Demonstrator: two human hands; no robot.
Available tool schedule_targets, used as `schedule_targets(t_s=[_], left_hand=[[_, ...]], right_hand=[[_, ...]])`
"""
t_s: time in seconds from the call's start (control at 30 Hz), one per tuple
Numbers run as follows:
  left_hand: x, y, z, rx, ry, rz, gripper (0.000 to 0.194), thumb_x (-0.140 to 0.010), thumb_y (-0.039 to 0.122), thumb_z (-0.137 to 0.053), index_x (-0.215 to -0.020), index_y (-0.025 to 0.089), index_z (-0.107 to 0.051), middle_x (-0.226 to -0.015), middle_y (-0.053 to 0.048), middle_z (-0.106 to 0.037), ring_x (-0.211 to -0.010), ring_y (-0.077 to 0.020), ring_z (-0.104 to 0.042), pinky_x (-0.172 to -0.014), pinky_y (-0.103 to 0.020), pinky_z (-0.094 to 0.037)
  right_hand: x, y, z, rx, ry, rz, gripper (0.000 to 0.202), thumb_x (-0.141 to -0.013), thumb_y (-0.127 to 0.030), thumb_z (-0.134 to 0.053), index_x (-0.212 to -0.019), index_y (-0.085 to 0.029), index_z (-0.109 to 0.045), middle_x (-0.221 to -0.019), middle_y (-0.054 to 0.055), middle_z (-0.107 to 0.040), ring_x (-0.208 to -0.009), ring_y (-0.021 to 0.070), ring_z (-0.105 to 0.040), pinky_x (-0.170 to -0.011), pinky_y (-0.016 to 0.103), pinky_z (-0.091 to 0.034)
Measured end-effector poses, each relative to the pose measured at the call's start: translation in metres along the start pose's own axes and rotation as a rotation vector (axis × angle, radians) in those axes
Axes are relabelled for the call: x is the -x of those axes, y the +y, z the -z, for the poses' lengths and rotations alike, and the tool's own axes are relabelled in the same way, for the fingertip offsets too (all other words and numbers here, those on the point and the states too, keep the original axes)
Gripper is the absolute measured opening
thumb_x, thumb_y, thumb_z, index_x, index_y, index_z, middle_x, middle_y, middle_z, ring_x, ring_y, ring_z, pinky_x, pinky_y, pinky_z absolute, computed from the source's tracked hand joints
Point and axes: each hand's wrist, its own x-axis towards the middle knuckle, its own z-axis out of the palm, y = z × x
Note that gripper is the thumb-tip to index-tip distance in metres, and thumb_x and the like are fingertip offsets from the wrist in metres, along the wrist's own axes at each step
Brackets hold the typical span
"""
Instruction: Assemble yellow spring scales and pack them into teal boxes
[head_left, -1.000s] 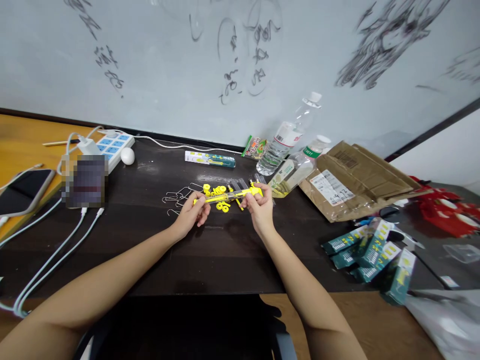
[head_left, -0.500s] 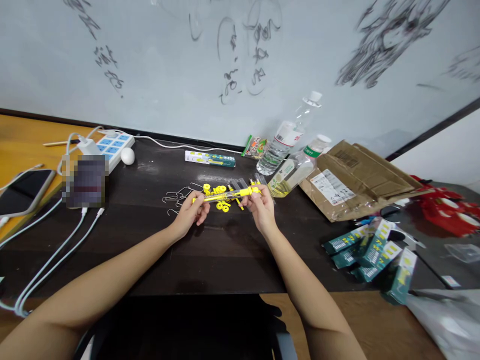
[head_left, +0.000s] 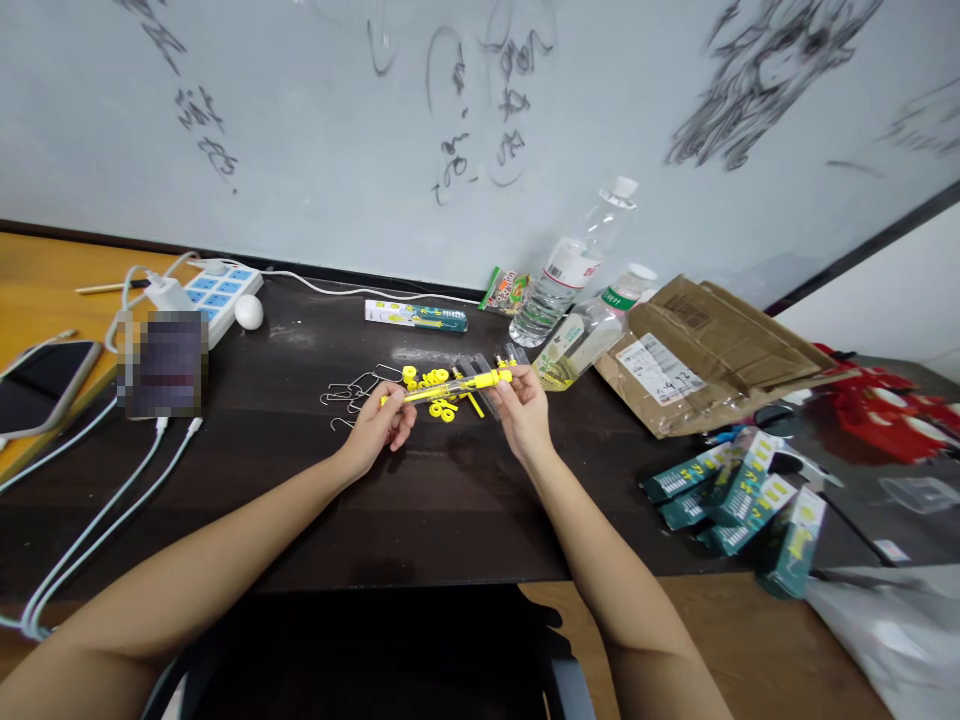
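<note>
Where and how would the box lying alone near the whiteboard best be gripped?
Probably by its middle, from above and the near side, pinched across the narrow width: the box is long and slim, lying roughly along the whiteboard.

The parcel (head_left: 720,340)'s white label (head_left: 660,370) carries handwritten digits, only a 4 clear; writing on the whiteboard (head_left: 315,130), bottles (head_left: 571,264) and green boxes (head_left: 742,490) is too blurred to read.

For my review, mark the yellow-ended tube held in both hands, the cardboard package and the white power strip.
Yellow-ended tube (head_left: 448,388): head view, on its transparent middle section.
Cardboard package (head_left: 720,345): head view, on its brown upper face.
White power strip (head_left: 216,297): head view, on its socket face.
</note>
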Motion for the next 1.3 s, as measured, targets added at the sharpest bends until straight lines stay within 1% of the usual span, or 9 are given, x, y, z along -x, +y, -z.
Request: schedule_targets(t_s=[0.13, 0.3, 0.47, 0.67, 0.77, 0.93, 1.13, 1.2, 1.3], left_hand=[[-0.0001, -0.0007, -0.0003, -0.005, -0.005, 0.006, 0.035, -0.085, 0.052, -0.054, -0.087, 0.022, -0.037, -0.061, 0.007, -0.055, -0.035, -0.0035, -0.041, -0.032, -0.012, -0.025], [-0.0004, -0.0011, 0.0, -0.013, -0.012, -0.011, 0.035, -0.086, 0.052, -0.054, -0.086, 0.022, -0.037, -0.06, 0.008, -0.054, -0.034, -0.0034, -0.04, -0.032, -0.012, -0.025], [-0.0008, -0.0023, 0.0011, -0.014, -0.003, -0.008, 0.035, -0.085, 0.053, -0.054, -0.087, 0.022, -0.037, -0.06, 0.008, -0.054, -0.034, -0.0036, -0.04, -0.031, -0.012, -0.024], [-0.0014, -0.0028, 0.0024, -0.021, -0.011, -0.014, 0.035, -0.085, 0.052, -0.054, -0.086, 0.021, -0.037, -0.061, 0.007, -0.055, -0.035, -0.0034, -0.041, -0.032, -0.012, -0.025], [-0.0025, -0.0035, 0.0038, -0.018, -0.006, -0.013, 0.034, -0.086, 0.052, -0.054, -0.087, 0.021, -0.038, -0.061, 0.007, -0.055, -0.034, -0.0033, -0.041, -0.032, -0.012, -0.025], [-0.0036, -0.005, 0.0048, -0.019, -0.01, -0.035, 0.034, -0.086, 0.051, -0.053, -0.086, 0.021, -0.038, -0.061, 0.007, -0.055, -0.034, -0.003, -0.04, -0.032, -0.012, -0.024], [-0.0034, -0.0046, 0.0049, -0.036, -0.009, -0.026, 0.035, -0.085, 0.052, -0.054, -0.086, 0.021, -0.037, -0.06, 0.008, -0.055, -0.033, -0.0032, -0.04, -0.031, -0.012, -0.024], [-0.0033, -0.0039, 0.0047, -0.042, -0.004, -0.029, 0.035, -0.085, 0.052, -0.054, -0.086, 0.021, -0.038, -0.06, 0.007, -0.055, -0.033, -0.0031, -0.04, -0.031, -0.012, -0.024], [-0.0031, -0.0035, 0.0047, -0.04, -0.004, -0.039, 0.034, -0.085, 0.052, -0.054, -0.086, 0.021, -0.038, -0.06, 0.007, -0.055, -0.034, -0.0031, -0.04, -0.032, -0.012, -0.025]], right_hand=[[0.0006, 0.0002, -0.0013, 0.005, 0.064, 0.034, 0.037, -0.064, -0.038, -0.079, -0.079, -0.024, -0.048, -0.08, -0.004, -0.06, -0.074, 0.0111, -0.061, -0.076, 0.027, -0.056], [0.001, 0.0023, -0.0003, 0.029, 0.057, 0.042, 0.032, -0.068, -0.037, -0.077, -0.088, -0.023, -0.055, -0.085, -0.002, -0.064, -0.077, 0.0115, -0.064, -0.078, 0.028, -0.057], [0.0006, 0.0042, -0.0003, -0.017, 0.09, 0.055, 0.034, -0.065, -0.034, -0.08, -0.075, -0.022, -0.049, -0.077, -0.005, -0.062, -0.07, 0.0095, -0.064, -0.073, 0.025, -0.057], [0.0008, 0.0014, 0.0004, 0.039, 0.035, 0.025, 0.03, -0.07, -0.033, -0.075, -0.094, -0.024, -0.059, -0.086, -0.001, -0.066, -0.079, 0.0134, -0.066, -0.079, 0.031, -0.058], [0.0009, 0.005, 0.001, 0.016, 0.048, 0.012, 0.028, -0.068, -0.036, -0.077, -0.084, -0.022, -0.059, -0.086, -0.001, -0.067, -0.077, 0.013, -0.066, -0.079, 0.031, -0.058], [0.0015, 0.0088, 0.0012, -0.014, 0.044, 0.004, 0.034, -0.068, -0.038, -0.077, -0.074, -0.022, -0.048, -0.074, -0.004, -0.065, -0.066, 0.0113, -0.066, -0.076, 0.03, -0.059], [0.002, 0.0052, -0.0001, -0.003, 0.042, -0.001, 0.035, -0.069, -0.035, -0.077, -0.095, -0.023, -0.057, -0.081, -0.003, -0.066, -0.073, 0.0119, -0.067, -0.078, 0.03, -0.059], [0.0024, 0.0055, -0.0003, -0.001, 0.052, -0.013, 0.033, -0.068, -0.036, -0.078, -0.09, -0.022, -0.058, -0.082, -0.002, -0.067, -0.071, 0.0115, -0.067, -0.077, 0.029, -0.059], [0.0031, 0.0064, -0.0005, -0.014, 0.073, -0.007, 0.033, -0.067, -0.037, -0.079, -0.08, -0.022, -0.052, -0.077, -0.004, -0.067, -0.067, 0.0112, -0.067, -0.074, 0.028, -0.06]])
